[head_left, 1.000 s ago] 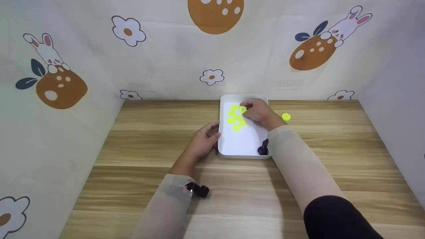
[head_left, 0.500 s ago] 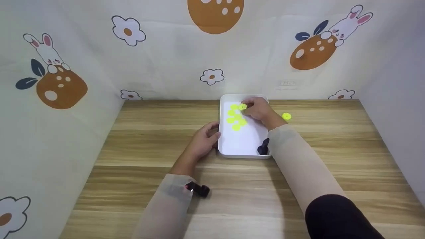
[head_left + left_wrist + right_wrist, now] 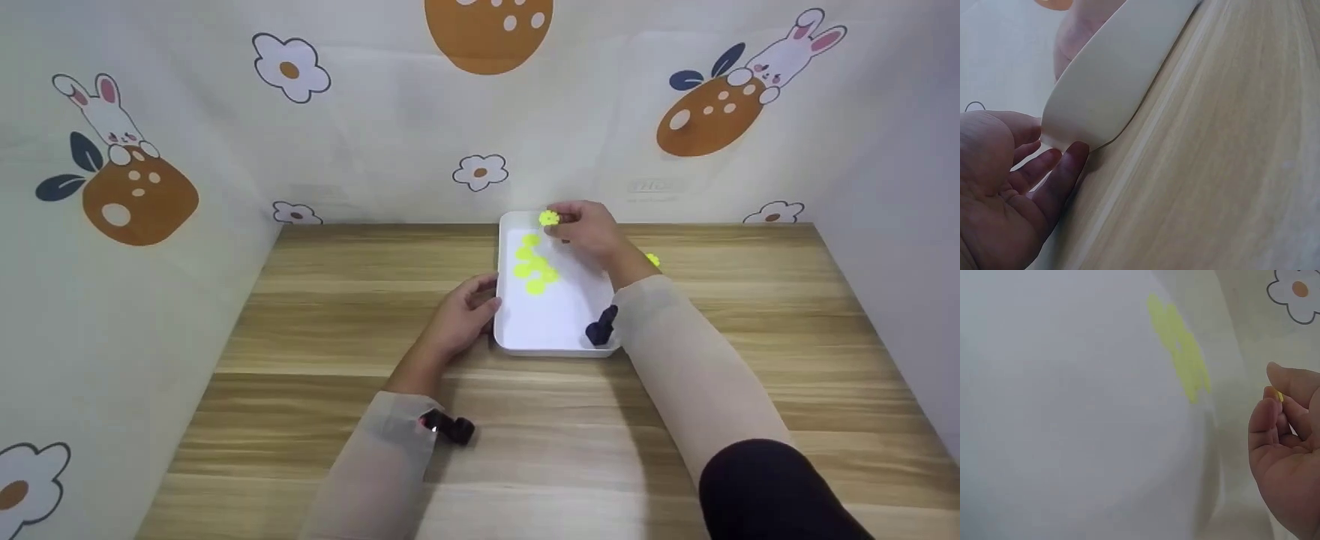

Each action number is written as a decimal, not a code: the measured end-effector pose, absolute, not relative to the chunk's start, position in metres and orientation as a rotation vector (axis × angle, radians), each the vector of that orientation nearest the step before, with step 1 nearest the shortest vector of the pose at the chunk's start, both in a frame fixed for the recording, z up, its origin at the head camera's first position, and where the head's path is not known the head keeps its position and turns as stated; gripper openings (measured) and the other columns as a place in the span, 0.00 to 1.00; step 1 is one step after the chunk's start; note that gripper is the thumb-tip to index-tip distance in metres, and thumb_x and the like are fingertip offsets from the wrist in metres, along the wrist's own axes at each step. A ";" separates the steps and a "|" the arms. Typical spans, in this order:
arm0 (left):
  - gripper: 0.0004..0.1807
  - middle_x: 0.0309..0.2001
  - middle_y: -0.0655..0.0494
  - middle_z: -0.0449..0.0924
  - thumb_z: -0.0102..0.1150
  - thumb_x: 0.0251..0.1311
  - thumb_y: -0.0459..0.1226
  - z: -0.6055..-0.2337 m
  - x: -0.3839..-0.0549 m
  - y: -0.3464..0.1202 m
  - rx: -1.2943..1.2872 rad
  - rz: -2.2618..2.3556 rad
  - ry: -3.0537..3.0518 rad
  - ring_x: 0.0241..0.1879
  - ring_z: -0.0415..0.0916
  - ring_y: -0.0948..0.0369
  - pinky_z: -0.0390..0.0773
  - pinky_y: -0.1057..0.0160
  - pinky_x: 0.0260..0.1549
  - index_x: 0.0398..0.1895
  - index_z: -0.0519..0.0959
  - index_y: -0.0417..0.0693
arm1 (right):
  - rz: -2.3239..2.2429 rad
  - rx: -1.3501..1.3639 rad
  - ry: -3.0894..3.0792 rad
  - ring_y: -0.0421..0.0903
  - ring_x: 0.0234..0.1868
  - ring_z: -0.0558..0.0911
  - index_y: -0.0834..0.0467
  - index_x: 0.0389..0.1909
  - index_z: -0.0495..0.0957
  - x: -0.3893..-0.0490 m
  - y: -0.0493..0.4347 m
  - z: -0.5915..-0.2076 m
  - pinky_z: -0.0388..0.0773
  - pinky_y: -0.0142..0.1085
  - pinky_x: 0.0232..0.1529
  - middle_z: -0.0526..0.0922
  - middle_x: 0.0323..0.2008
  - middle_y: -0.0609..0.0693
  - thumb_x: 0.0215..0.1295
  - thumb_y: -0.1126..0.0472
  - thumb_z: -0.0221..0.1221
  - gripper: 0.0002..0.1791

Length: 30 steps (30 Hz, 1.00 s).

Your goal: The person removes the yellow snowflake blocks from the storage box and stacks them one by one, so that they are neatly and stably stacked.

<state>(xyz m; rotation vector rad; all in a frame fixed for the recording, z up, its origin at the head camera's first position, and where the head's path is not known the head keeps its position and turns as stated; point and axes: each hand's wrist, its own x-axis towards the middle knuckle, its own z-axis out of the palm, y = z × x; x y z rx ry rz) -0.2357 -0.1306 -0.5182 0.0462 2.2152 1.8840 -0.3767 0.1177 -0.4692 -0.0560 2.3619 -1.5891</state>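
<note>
In the head view my right hand [image 3: 591, 227] pinches a small yellow flower-shaped disc [image 3: 549, 217] above the far end of a white tray [image 3: 536, 322]. Only a thin yellow edge of the disc [image 3: 1280, 397] shows between thumb and fingers in the right wrist view. Inside the tray lies a cluster of flat, round yellow shapes [image 3: 535, 264]. My left hand [image 3: 459, 319] touches the tray's left side. From the left wrist, extended fingers [image 3: 1075, 152] are seen against the outer wall of the white tray [image 3: 1109, 73].
Another yellow flower-shaped disc [image 3: 653, 259] lies on the wooden table [image 3: 337, 315] right of the tray, partly behind the right wrist. A patterned cloth backdrop [image 3: 390, 135] rises directly behind the tray. Black wrist cameras sit on the left sleeve [image 3: 454, 429] and right sleeve [image 3: 601, 328].
My right hand has lifted the yellow disc up and away from the cluster, toward the tray's far edge. The left hand has stayed at the tray's side.
</note>
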 end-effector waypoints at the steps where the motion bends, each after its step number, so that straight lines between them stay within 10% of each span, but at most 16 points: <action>1: 0.29 0.77 0.45 0.72 0.59 0.78 0.35 -0.518 -0.236 -0.131 0.042 1.888 2.212 0.70 0.79 0.50 0.90 0.56 0.55 0.79 0.69 0.47 | -1.600 -0.068 2.368 0.48 0.58 0.79 0.54 0.70 0.80 -0.376 0.120 -0.465 0.83 0.43 0.66 0.82 0.60 0.52 0.72 0.60 0.69 0.26; 30: 0.29 0.76 0.47 0.74 0.60 0.78 0.38 -0.518 -0.237 -0.131 -0.014 1.856 2.208 0.71 0.78 0.52 0.88 0.55 0.59 0.79 0.70 0.51 | -1.508 -0.024 2.473 0.41 0.51 0.79 0.56 0.71 0.77 -0.341 0.244 -0.455 0.86 0.30 0.50 0.82 0.54 0.45 0.72 0.54 0.69 0.29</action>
